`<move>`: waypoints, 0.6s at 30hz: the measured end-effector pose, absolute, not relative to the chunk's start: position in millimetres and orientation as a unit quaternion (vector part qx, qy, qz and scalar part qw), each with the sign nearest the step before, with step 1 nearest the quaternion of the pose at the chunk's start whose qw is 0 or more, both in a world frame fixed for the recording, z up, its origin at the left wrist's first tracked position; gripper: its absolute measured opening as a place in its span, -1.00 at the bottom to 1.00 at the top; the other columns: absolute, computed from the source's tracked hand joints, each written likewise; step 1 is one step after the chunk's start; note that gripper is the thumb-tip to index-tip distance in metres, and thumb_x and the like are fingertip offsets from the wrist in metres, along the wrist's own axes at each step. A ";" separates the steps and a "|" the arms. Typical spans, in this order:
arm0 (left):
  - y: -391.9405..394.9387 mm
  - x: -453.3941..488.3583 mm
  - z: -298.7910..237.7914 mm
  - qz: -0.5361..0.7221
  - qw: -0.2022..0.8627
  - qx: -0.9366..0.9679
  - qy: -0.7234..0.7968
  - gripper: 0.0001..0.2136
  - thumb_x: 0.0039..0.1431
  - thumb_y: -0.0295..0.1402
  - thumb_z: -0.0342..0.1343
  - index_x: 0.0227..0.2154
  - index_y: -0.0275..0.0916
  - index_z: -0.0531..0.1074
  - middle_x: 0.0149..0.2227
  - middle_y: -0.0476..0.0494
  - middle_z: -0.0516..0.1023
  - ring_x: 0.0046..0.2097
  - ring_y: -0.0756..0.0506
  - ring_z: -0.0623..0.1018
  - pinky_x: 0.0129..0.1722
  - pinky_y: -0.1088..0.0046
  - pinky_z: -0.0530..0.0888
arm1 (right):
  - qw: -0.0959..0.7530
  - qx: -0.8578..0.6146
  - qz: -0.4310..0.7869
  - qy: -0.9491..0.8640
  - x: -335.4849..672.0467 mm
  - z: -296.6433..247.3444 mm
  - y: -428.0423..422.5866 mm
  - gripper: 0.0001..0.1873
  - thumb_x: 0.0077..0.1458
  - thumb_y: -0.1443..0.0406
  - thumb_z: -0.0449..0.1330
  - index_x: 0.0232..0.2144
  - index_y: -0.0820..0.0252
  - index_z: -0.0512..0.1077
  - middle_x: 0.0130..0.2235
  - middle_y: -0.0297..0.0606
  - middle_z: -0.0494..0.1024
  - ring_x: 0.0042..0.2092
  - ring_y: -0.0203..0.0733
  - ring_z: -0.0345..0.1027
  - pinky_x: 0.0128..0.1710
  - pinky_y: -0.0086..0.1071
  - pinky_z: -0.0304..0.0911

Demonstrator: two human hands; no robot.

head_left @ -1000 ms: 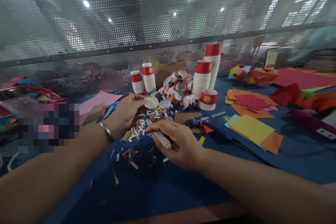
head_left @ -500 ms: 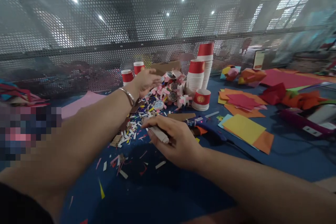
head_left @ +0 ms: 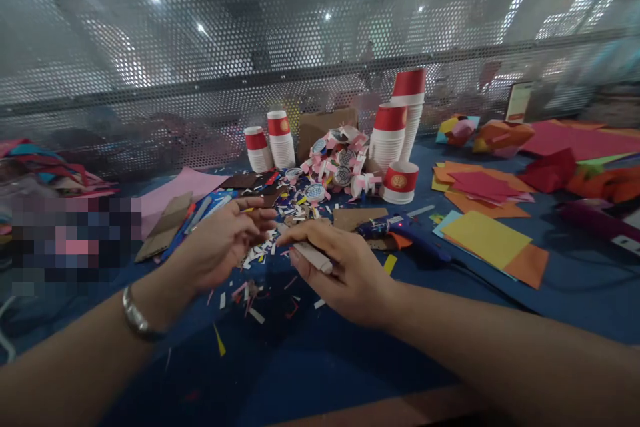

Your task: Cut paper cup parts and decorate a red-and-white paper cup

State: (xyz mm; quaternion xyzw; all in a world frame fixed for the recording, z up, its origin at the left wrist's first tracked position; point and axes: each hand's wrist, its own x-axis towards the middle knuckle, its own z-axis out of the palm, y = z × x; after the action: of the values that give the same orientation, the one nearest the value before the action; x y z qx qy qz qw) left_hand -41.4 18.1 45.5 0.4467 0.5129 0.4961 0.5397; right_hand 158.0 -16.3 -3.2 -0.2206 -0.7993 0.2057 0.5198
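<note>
My right hand (head_left: pixel 347 270) is closed around a small pale roll (head_left: pixel 314 257), perhaps paper or card, just above the table. Its fingertips hide the far end. My left hand (head_left: pixel 220 240), with a silver bracelet at the wrist, hangs with fingers apart and holds nothing. Below and between the hands lie paper scraps (head_left: pixel 257 250). Beyond them rises a heap of small pink-and-white paper pieces (head_left: pixel 343 163) with round printed labels. A blue glue gun (head_left: pixel 423 240) rests to the right of my right hand, its nozzle end hidden behind the fingers.
Stacks of red-and-white paper cups (head_left: pixel 387 137) flank the heap, with one cup (head_left: pixel 400 183) in front. Coloured paper sheets (head_left: pixel 487 240) lie right. Pink paper (head_left: pixel 180 193) and a cardboard strip (head_left: pixel 165 227) are left. A perforated metal screen (head_left: pixel 225 47) stands behind; the glue gun's cord trails right.
My left hand has drawn back from beside the heap, toward me and to the left, with nothing in it. My right hand keeps the pale roll in nearly the same place. The view has shifted slightly.
</note>
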 end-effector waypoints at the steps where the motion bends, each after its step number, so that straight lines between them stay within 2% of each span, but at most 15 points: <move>1: 6.0 -37.6 43.6 0.482 0.561 0.441 0.509 -0.49 -0.26 -0.71 0.15 -0.15 -0.26 0.52 -0.24 -0.14 0.64 -0.26 -0.09 0.63 -0.32 0.47 0.57 | 0.532 -0.208 0.205 -0.795 156.4 -2.9 -17.6 -0.79 0.29 0.43 0.14 -0.06 0.21 0.48 -0.12 -0.18 0.64 -0.07 -0.20 0.54 -0.03 -0.36 0.39; 3: -12.2 -30.2 40.1 0.464 0.628 0.417 0.465 -0.49 -0.22 -0.61 0.20 -0.10 -0.19 0.52 -0.26 -0.10 0.61 -0.24 -0.11 0.61 -0.24 0.38 0.61 | 0.548 -0.194 0.207 -0.787 154.0 -1.6 -20.2 -0.79 0.32 0.42 0.12 -0.04 0.18 0.46 -0.11 -0.18 0.63 -0.04 -0.21 0.54 -0.01 -0.35 0.39; 5: -22.2 -24.5 37.1 0.434 0.679 0.422 0.415 -0.47 -0.28 -0.59 0.21 -0.12 -0.15 0.53 -0.21 -0.09 0.62 -0.16 -0.16 0.63 -0.13 0.31 0.62 | 0.555 -0.199 0.207 -0.781 153.1 0.2 -22.5 -0.81 0.33 0.40 0.12 -0.05 0.17 0.45 -0.11 -0.19 0.63 -0.06 -0.21 0.53 -0.02 -0.34 0.39; 8: -27.3 -19.6 33.7 0.410 0.699 0.441 0.386 -0.53 -0.26 -0.53 0.24 -0.16 -0.14 0.57 -0.18 -0.12 0.63 -0.08 -0.20 0.62 -0.05 0.31 0.59 | 0.557 -0.205 0.209 -0.777 153.1 2.3 -25.2 -0.82 0.34 0.38 0.12 -0.04 0.16 0.43 -0.09 -0.20 0.62 -0.07 -0.22 0.52 -0.03 -0.33 0.40; 10: -29.0 -18.6 32.3 0.403 0.698 0.447 0.388 -0.54 -0.27 -0.50 0.24 -0.17 -0.13 0.59 -0.22 -0.11 0.63 -0.11 -0.21 0.62 -0.08 0.30 0.59 | 0.553 -0.197 0.216 -0.780 153.1 2.6 -26.3 -0.83 0.36 0.36 0.12 -0.03 0.15 0.41 -0.08 -0.20 0.61 -0.06 -0.22 0.51 -0.02 -0.32 0.40; 12: -31.6 -19.0 31.0 0.392 0.700 0.449 0.393 -0.54 -0.29 -0.48 0.24 -0.19 -0.09 0.62 -0.28 -0.08 0.62 -0.21 -0.19 0.60 -0.19 0.32 0.59 | 0.546 -0.193 0.219 -0.785 152.8 2.3 -27.3 -0.83 0.36 0.33 0.12 -0.03 0.14 0.41 -0.09 -0.19 0.60 -0.04 -0.18 0.50 0.02 -0.27 0.40; 15: -36.8 -20.1 27.7 0.368 0.701 0.464 0.399 -0.61 -0.33 -0.52 0.21 -0.32 -0.09 0.64 -0.35 -0.05 0.60 -0.29 -0.12 0.55 -0.34 0.43 0.53 | 0.532 -0.193 0.217 -0.796 152.5 2.1 -29.8 -0.79 0.35 0.32 0.13 0.02 0.13 0.40 -0.06 -0.17 0.60 0.01 -0.14 0.50 0.07 -0.21 0.39; 18: -41.0 -18.7 22.3 0.340 0.697 0.498 0.387 -0.72 -0.30 -0.57 0.24 -0.44 -0.15 0.63 -0.37 -0.04 0.59 -0.29 -0.08 0.54 -0.32 0.48 0.50 | 0.528 -0.188 0.213 -0.800 153.8 3.6 -33.4 -0.74 0.35 0.33 0.15 0.06 0.15 0.39 -0.01 -0.17 0.60 0.02 -0.16 0.51 0.04 -0.26 0.41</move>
State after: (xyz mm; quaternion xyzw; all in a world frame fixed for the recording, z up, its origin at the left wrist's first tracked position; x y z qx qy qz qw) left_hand -18.7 -41.0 22.3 0.4983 0.3871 0.3399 0.6974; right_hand 153.8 -33.4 3.6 -0.1881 -0.7999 0.2133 0.5284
